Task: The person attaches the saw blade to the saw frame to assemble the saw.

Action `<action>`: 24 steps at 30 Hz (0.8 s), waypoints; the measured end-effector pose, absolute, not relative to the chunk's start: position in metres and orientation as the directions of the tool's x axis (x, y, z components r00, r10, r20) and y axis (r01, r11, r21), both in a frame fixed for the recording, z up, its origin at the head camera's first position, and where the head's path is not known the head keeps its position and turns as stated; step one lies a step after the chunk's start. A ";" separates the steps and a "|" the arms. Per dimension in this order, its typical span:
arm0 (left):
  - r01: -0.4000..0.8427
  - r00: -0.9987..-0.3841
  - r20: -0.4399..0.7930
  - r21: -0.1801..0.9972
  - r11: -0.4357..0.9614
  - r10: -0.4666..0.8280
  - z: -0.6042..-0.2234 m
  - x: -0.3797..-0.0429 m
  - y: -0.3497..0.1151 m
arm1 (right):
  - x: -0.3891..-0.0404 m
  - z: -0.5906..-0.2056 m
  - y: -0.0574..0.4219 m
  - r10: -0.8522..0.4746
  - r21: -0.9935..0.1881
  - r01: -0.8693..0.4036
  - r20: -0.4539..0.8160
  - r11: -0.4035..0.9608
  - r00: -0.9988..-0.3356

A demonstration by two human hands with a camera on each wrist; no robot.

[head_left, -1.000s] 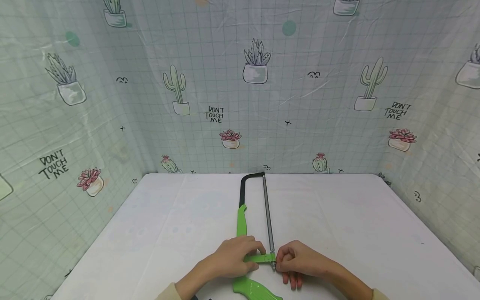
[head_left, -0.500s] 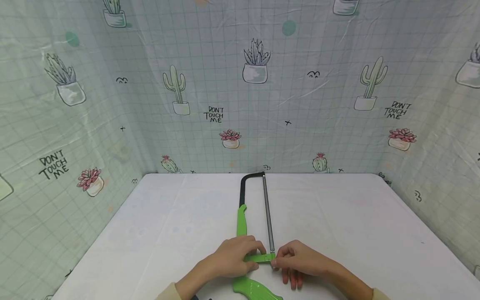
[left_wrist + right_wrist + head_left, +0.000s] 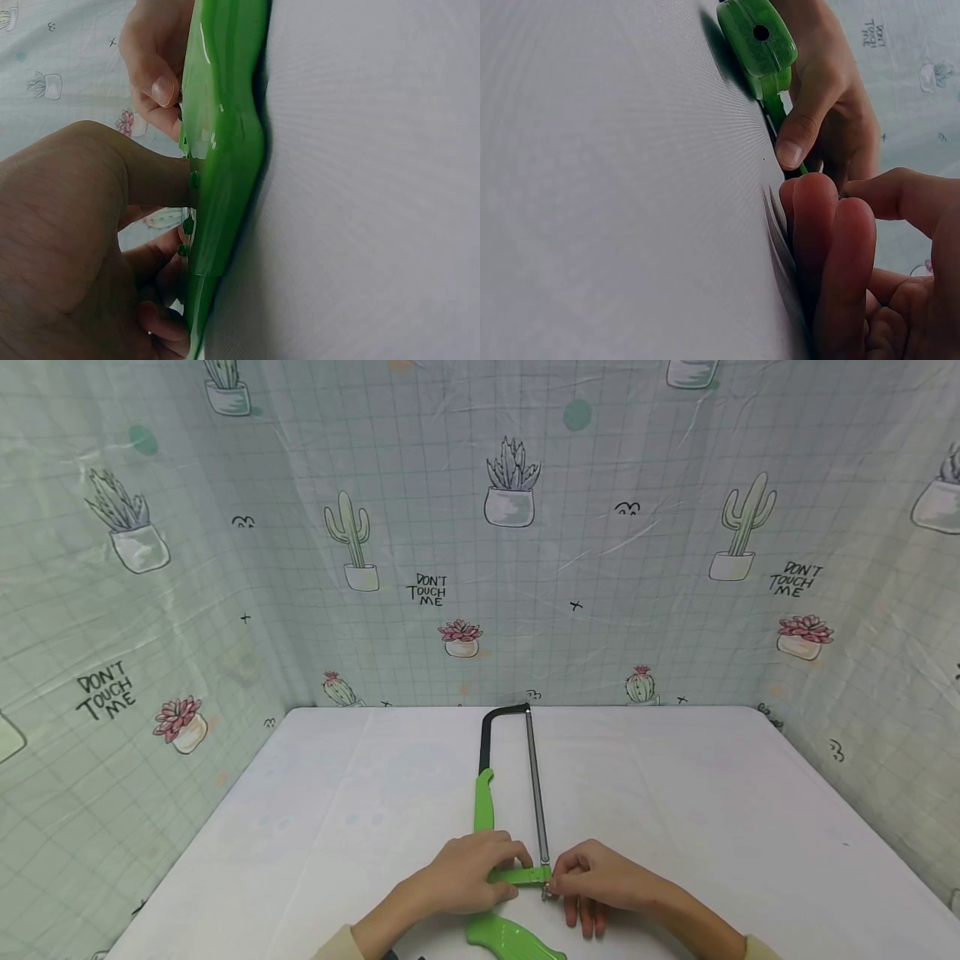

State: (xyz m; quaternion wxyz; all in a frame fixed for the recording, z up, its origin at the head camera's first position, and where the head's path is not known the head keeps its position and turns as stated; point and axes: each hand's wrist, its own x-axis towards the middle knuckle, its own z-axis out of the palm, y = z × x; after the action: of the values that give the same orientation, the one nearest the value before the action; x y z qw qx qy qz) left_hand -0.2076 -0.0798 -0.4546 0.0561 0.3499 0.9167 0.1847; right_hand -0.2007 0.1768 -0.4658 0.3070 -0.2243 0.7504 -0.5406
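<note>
A hacksaw [image 3: 483, 806] with a green and black frame lies on the white table in the head view, its grey blade [image 3: 536, 785] running along the right side. My left hand [image 3: 474, 872] grips the green frame above the handle [image 3: 513, 939], fingers and thumb around the short green crosspiece [image 3: 521, 877]. At the blade's near end, my right hand [image 3: 603, 881] pinches a small metal wing nut [image 3: 546, 891] with thumb and index finger, its other fingers lying loosely below. From the right wrist, the green handle's butt [image 3: 757, 37] shows, while the nut is hidden behind fingers.
A small dark object [image 3: 390, 955] peeks out beside the left forearm at the bottom edge. Behind the table [image 3: 675, 793] hangs a cactus-print cloth [image 3: 570, 552], which also covers both sides. The hacksaw's far tip reaches the table's back edge.
My right thumb moved left over the wing nut, then drew back slightly, and the nut's wings show at a different angle. The left hand and hacksaw stay in place.
</note>
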 end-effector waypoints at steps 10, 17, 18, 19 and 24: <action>0.617 -0.751 0.023 0.382 0.688 0.660 -0.456 -0.208 -0.080 | -0.199 -0.465 0.177 -0.676 -0.954 -0.001 -0.212 0.301 -0.705; 0.618 -0.751 0.025 0.378 0.689 0.660 -0.455 -0.207 -0.079 | -0.199 -0.465 0.178 -0.688 -0.958 -0.005 -0.203 0.288 -0.697; 0.618 -0.751 0.024 0.378 0.689 0.660 -0.455 -0.206 -0.079 | -0.199 -0.465 0.178 -0.689 -0.958 -0.006 -0.203 0.288 -0.696; 0.617 -0.751 0.023 0.379 0.690 0.660 -0.455 -0.206 -0.079 | -0.199 -0.465 0.178 -0.691 -0.958 -0.007 -0.202 0.286 -0.694; 0.617 -0.751 0.021 0.378 0.690 0.660 -0.454 -0.205 -0.079 | -0.199 -0.465 0.179 -0.702 -0.962 -0.003 -0.197 0.273 -0.684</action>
State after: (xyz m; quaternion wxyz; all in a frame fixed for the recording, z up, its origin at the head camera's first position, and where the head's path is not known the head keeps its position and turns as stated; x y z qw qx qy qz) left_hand -0.2054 -0.0793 -0.4541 0.0583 0.3479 0.9175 0.1837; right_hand -0.1991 0.1788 -0.4652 0.3161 -0.2406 0.7324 -0.5529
